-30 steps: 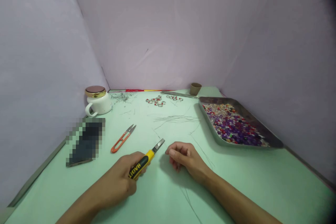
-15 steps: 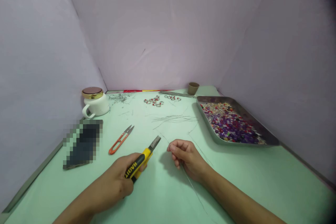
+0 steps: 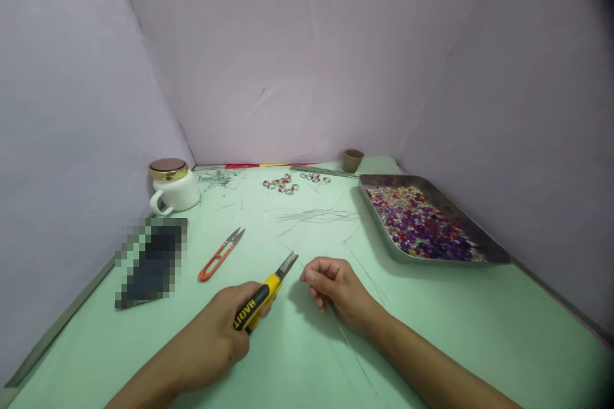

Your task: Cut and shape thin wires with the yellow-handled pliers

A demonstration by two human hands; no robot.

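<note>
My left hand is wrapped round the yellow and black handles of a pair of pliers, whose jaws point up and to the right. In my right hand a thin wire is pinched between thumb and forefinger. One end of it sticks out close to the plier tips, and the rest trails down across the table under my wrist. Left of the pliers lie orange-handled thread snips. More loose thin wires are spread beyond my hands.
A metal tray of mixed beads stands at the right. Small beaded rings lie at the back, near a brown cup. On the left are a lidded white mug, wire scraps and a blurred dark flat object.
My left hand has moved the pliers slightly to the right. My right hand has shifted a little left with the wire, so the plier tips and wire end are closer together.
</note>
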